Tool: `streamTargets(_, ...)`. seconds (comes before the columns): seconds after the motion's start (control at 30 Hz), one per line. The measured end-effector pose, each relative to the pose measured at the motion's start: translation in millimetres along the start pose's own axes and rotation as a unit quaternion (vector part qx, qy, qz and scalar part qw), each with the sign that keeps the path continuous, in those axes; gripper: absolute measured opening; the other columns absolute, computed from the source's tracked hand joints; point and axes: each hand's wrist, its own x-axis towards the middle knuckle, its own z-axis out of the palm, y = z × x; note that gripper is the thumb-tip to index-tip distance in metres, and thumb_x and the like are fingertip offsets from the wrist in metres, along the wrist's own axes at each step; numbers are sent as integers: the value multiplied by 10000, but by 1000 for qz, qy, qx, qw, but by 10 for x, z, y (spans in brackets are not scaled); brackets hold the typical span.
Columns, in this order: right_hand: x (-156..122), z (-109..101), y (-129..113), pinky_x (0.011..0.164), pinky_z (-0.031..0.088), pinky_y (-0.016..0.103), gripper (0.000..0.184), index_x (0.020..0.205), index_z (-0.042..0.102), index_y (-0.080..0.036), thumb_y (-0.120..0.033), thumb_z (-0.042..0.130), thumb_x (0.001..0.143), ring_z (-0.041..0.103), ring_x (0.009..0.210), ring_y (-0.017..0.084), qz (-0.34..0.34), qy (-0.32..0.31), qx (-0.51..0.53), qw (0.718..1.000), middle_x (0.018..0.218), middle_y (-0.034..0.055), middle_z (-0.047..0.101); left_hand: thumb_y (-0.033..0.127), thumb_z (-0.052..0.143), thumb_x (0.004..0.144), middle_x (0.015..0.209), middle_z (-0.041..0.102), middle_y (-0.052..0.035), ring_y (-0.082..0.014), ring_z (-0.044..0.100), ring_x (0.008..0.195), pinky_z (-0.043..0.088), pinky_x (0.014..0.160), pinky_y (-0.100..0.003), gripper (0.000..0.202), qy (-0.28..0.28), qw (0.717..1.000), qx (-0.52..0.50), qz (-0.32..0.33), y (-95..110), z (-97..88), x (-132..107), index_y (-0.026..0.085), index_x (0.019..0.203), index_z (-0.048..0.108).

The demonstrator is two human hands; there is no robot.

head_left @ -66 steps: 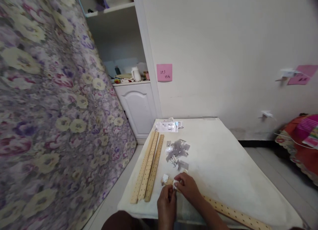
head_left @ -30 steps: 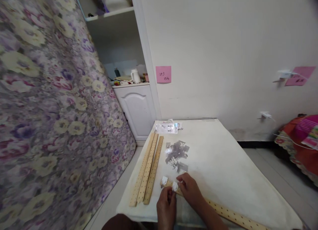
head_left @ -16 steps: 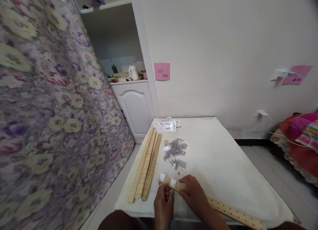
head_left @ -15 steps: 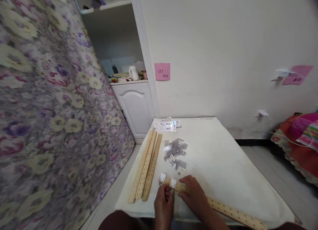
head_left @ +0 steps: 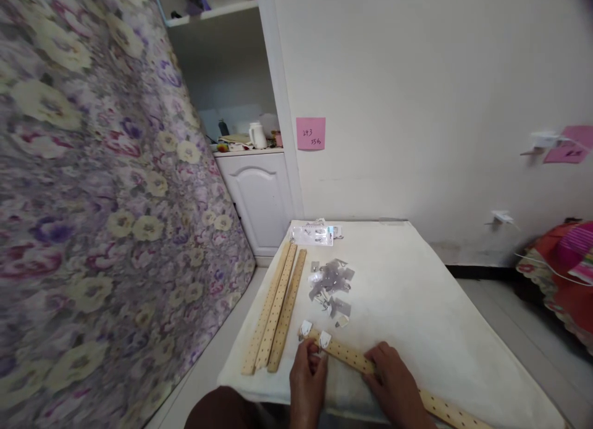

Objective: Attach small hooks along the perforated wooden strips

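A perforated wooden strip (head_left: 345,353) lies slantwise near the table's front edge. Two small white cards (head_left: 325,340) with thin metal pieces stand on its left end. My left hand (head_left: 308,379) is closed at this end, its curled fingers against the strip's near edge just below the cards; what lies inside the fingers is partly hidden. Farther right, my right hand (head_left: 391,376) grips the same strip from above, covering part of its middle. Beyond the strip lies a loose heap of small grey, clear-looking packets (head_left: 332,277) with little metal parts.
Several more perforated wooden strips (head_left: 280,305) lie lengthwise on the left of the cloth-covered table (head_left: 398,280). A clear flat package (head_left: 311,234) rests at the far edge. A floral curtain (head_left: 115,231) hangs at left, beside a white cabinet (head_left: 262,194); a wall stands behind.
My right hand has slid right along the strip, away from the white cards. My left hand stays by the left end. The view has shifted slightly left.
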Motion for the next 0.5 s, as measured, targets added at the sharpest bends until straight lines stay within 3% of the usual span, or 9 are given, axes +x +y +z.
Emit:
streamTargets(0.23,-23,-21,65,852,407,330,181,881,595,-202,-216,532,712,512,958,235,16,-35,18,999,965,70,571,385,638,675,830,656,-36,-152,613,576,525,569,-293,419,1,1000,-11,-13,36,-36,-16,174,1027,552)
streamTargets(0.5,86,41,11,837,406,334,153,867,574,-207,-235,518,728,504,950,234,18,-23,22,999,961,72,563,381,620,672,829,630,-27,-150,603,594,519,585,-290,375,2,1000,-5,-18,43,-48,-38,183,984,558)
